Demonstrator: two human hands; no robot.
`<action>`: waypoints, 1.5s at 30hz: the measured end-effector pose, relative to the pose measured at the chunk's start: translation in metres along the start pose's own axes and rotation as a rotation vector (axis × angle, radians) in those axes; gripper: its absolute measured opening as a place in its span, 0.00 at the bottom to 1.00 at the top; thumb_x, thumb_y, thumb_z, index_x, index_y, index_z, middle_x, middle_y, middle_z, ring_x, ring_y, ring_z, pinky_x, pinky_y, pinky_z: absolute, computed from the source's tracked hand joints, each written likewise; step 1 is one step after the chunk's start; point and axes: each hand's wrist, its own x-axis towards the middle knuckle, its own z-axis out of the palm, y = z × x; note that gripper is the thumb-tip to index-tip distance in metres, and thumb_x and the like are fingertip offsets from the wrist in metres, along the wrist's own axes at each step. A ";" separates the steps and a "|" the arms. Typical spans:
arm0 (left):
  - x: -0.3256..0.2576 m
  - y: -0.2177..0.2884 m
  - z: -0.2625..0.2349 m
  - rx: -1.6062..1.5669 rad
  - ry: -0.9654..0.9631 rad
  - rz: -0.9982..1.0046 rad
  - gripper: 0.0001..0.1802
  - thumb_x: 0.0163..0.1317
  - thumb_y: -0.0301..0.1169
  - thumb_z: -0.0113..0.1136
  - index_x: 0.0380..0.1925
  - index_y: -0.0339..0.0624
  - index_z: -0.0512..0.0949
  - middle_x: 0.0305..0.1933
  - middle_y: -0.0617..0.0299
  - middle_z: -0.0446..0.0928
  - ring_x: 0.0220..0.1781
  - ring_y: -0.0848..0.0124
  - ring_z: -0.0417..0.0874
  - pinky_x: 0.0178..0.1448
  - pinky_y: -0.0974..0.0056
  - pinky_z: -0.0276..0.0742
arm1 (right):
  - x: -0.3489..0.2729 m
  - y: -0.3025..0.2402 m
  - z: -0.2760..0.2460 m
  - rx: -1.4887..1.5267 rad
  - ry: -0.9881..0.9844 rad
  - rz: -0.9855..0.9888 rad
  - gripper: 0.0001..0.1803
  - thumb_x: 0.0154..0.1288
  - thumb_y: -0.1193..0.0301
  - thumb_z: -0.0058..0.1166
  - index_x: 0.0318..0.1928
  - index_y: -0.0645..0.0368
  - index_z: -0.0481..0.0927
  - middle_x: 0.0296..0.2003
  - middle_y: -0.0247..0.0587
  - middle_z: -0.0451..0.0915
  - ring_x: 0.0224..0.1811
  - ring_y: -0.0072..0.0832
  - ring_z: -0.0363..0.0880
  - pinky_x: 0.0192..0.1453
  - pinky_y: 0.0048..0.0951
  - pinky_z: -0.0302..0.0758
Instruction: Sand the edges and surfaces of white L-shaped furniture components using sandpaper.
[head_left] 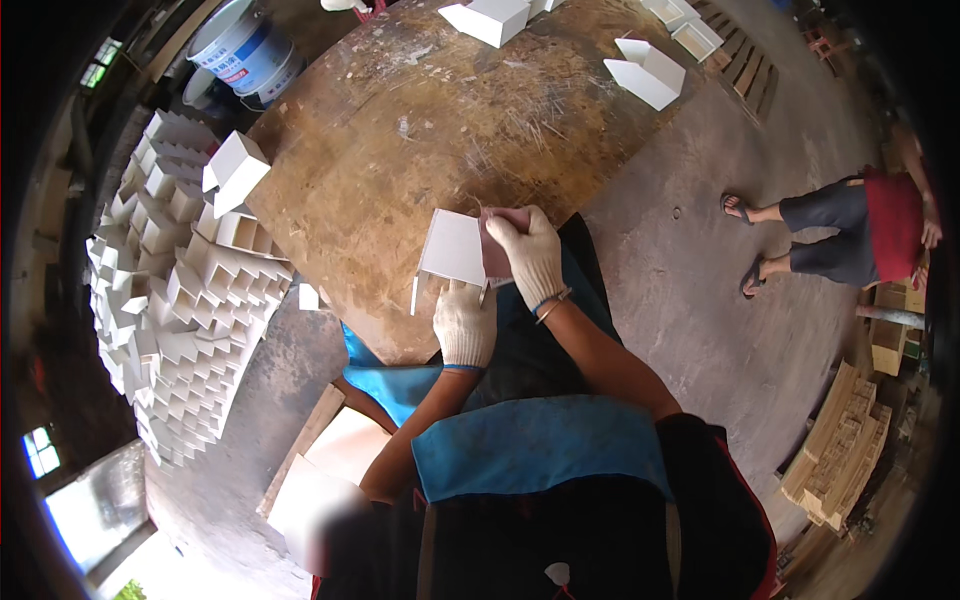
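In my gloved left hand is a white angled box piece, with the fingers reaching under and inside it near the table's front edge. The fingers of my gloved right hand are closed on a reddish-brown sheet that looks like sandpaper. That sheet lies against the right edge of the white piece. Beneath and beyond both hands spreads a worn brown wooden table. Similar white pieces sit at its left corner and at its far right.
Many white pieces are stacked left of the table, near a blue-and-white bucket. More white pieces are at the far edge. On the right stands a person in sandals. Wooden strips are piled at lower right.
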 end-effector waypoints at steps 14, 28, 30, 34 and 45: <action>-0.006 -0.022 -0.018 0.010 0.055 0.089 0.10 0.54 0.34 0.58 0.31 0.41 0.82 0.38 0.48 0.77 0.38 0.48 0.78 0.41 0.47 0.74 | -0.009 -0.001 -0.032 0.540 -0.093 0.332 0.15 0.63 0.70 0.59 0.48 0.62 0.79 0.41 0.35 0.81 0.41 0.19 0.80 0.45 0.20 0.76; -0.008 -0.027 -0.023 -0.144 0.073 0.038 0.12 0.56 0.38 0.58 0.37 0.46 0.81 0.42 0.51 0.77 0.42 0.49 0.77 0.43 0.47 0.74 | -0.030 -0.002 0.004 -0.152 -0.166 0.042 0.16 0.54 0.62 0.65 0.34 0.61 0.78 0.33 0.42 0.84 0.35 0.26 0.82 0.41 0.27 0.75; -0.002 -0.023 -0.021 -0.089 0.061 0.051 0.11 0.57 0.38 0.58 0.36 0.46 0.82 0.41 0.51 0.77 0.41 0.49 0.77 0.43 0.48 0.74 | -0.014 -0.010 0.002 -0.119 -0.123 0.000 0.16 0.54 0.62 0.65 0.34 0.61 0.78 0.33 0.42 0.84 0.36 0.26 0.82 0.42 0.27 0.75; -0.003 -0.036 0.000 0.014 0.052 0.289 0.12 0.60 0.37 0.56 0.28 0.40 0.82 0.29 0.48 0.77 0.33 0.51 0.78 0.37 0.50 0.72 | -0.006 -0.025 -0.011 -0.081 -0.002 0.007 0.15 0.53 0.61 0.63 0.35 0.59 0.81 0.35 0.45 0.84 0.39 0.32 0.84 0.43 0.30 0.78; -0.006 -0.032 -0.009 -0.316 0.078 0.075 0.15 0.60 0.32 0.57 0.43 0.32 0.78 0.39 0.45 0.80 0.39 0.52 0.81 0.42 0.58 0.76 | -0.034 -0.003 0.002 -0.209 -0.049 -0.153 0.15 0.59 0.58 0.57 0.34 0.56 0.73 0.34 0.36 0.85 0.35 0.37 0.82 0.37 0.33 0.76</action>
